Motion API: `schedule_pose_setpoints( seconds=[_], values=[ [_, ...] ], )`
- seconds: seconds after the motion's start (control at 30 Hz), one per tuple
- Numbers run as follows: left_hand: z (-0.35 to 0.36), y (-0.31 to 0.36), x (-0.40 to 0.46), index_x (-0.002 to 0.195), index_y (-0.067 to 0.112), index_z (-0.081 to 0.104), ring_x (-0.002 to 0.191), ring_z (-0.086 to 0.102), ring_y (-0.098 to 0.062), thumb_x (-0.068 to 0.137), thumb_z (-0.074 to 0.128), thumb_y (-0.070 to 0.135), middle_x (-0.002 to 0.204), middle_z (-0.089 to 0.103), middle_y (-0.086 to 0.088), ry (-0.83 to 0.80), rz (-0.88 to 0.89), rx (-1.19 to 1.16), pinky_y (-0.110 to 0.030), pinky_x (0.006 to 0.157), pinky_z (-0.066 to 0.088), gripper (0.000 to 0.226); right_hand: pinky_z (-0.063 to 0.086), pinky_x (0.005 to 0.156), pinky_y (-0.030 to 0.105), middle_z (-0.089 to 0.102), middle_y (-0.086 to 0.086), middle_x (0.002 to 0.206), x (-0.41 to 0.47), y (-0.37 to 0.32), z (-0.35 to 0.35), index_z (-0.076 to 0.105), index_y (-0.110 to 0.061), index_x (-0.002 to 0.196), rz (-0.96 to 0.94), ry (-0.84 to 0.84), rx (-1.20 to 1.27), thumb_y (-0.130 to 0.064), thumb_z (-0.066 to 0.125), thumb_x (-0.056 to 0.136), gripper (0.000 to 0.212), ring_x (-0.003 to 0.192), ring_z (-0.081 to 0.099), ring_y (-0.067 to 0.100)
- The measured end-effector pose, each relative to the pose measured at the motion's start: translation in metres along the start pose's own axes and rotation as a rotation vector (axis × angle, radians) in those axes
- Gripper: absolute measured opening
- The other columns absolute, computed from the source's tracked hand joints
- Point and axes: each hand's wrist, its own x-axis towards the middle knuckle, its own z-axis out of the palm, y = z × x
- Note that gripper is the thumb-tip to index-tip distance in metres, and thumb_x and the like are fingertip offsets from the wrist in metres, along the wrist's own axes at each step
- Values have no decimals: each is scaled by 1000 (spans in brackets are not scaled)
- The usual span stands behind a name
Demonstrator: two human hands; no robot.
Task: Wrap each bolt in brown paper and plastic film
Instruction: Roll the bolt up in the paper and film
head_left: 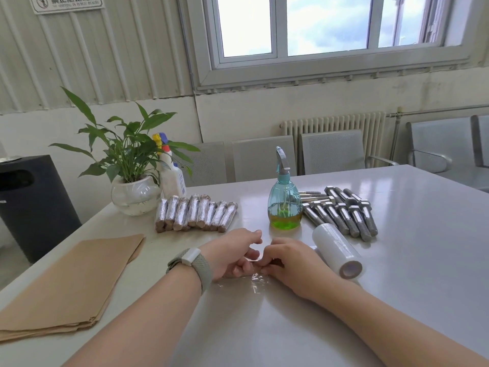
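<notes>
Working close together at table centre: my left hand (pixel 232 254) and right hand (pixel 292 263) meet fingertip to fingertip, fingers curled, pinching a crumpled sheet of clear plastic film (pixel 248 283) that spreads on the glossy white table (pixel 412 260) just below both palms. Cannot tell whether a bolt sits under the fingers; they hide it. Left wrist carries a grey woven band with white clasp (pixel 191 258).

Just right of the right hand, touching its far side: white roll of plastic film (pixel 336 251). Beyond that, pile of bare grey steel hex bolts (pixel 344 211). Straight ahead of the hands: teal spray bottle with green liquid (pixel 285 202). Ahead-left: row of finished film-wrapped bolt bundles (pixel 195 213). Left of the left forearm: stack of brown paper sheets (pixel 71 287).
</notes>
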Motion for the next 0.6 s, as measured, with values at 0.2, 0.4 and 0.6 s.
schedule_pose_setpoints(
  seconds=[0.2,0.4,0.6],
  values=[
    [-23,-19,-16,94,11,62,36,50,-13,96,58,9,85,64,-5,178,354,100,-19,37,35,5,47,79,29,64,-7,91,-1,-1,-1,75,-21,91,-3,22,21,-24,72,86,6,89,59,13],
    [-38,-37,-28,92,42,65,80,43,4,87,64,45,93,61,24,479,590,1117,-21,68,36,6,44,79,25,66,-2,93,0,-3,-3,75,-15,90,-7,15,22,-23,72,87,9,90,59,13],
    [-29,-49,-20,103,37,68,96,44,-1,91,61,45,98,59,21,412,703,1022,-22,81,41,16,43,77,22,66,-3,92,0,-1,-4,73,-15,89,-13,10,-7,-19,71,87,5,89,58,12]
  ],
)
